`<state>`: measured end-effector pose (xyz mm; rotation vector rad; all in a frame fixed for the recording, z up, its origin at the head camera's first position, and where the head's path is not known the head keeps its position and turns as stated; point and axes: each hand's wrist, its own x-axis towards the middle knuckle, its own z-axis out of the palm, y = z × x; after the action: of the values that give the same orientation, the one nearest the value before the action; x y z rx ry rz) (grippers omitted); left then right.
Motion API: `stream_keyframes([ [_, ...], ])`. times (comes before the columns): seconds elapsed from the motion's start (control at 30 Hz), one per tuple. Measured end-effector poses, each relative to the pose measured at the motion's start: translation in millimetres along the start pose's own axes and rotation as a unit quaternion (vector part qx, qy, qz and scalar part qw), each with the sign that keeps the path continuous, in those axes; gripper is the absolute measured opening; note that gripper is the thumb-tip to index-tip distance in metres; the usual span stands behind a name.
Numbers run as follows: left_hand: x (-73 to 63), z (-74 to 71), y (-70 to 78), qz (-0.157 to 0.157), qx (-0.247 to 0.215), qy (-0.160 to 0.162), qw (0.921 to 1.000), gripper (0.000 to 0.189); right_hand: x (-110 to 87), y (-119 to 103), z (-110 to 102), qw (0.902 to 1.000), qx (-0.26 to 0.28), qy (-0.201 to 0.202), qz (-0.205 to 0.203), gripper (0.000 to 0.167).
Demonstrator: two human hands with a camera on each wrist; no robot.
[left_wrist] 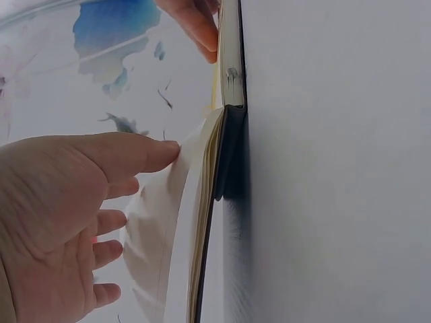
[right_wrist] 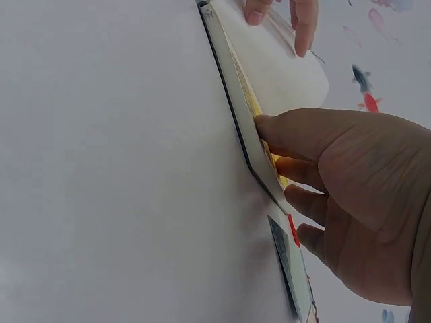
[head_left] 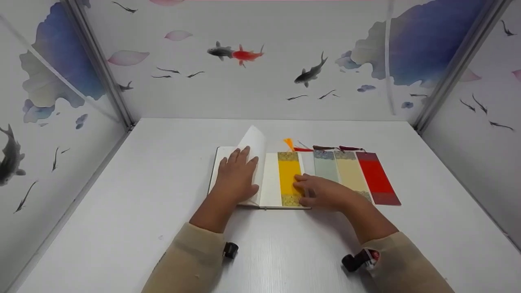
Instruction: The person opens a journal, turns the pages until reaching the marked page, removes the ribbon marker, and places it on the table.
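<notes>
An open notebook (head_left: pixel 269 183) with a dark cover lies on the table. My left hand (head_left: pixel 238 175) rests on its left side, fingers spread against a page (head_left: pixel 254 138) whose upper corner is lifted and curved. On the right page lies a yellow bookmark (head_left: pixel 287 175) with patterned ends and an orange tassel (head_left: pixel 288 143) at the top. The right hand (head_left: pixel 325 193) touches this bookmark's right edge with thumb and fingertips. In the right wrist view, the thumb meets the yellow bookmark (right_wrist: pixel 246 84) at the page's edge, other fingers bent loosely beyond it.
To the notebook's right lie a pale green bookmark (head_left: pixel 327 167), a beige bookmark (head_left: pixel 351 175) and a red bookmark (head_left: pixel 378 179), side by side, with dark tassels above. The white table (head_left: pixel 134 183) is enclosed by walls (head_left: pixel 260 93) printed with fish.
</notes>
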<state>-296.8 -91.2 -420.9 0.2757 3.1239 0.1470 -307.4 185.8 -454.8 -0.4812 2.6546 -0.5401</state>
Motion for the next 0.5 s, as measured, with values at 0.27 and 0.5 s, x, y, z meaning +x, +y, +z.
stream_keyframes([
  [0.27,-3.6,4.2,-4.1,0.007,-0.025,-0.067,0.9974,0.077,-0.5,-1.3,0.5,1.0,0.0,0.002,0.008,0.069],
  [0.5,-4.5,8.8,-7.7,-0.012,-0.055,-0.13,0.9899,0.071,-0.6,-0.9,-0.2,1.0,-0.001,0.002,-0.002,0.069],
])
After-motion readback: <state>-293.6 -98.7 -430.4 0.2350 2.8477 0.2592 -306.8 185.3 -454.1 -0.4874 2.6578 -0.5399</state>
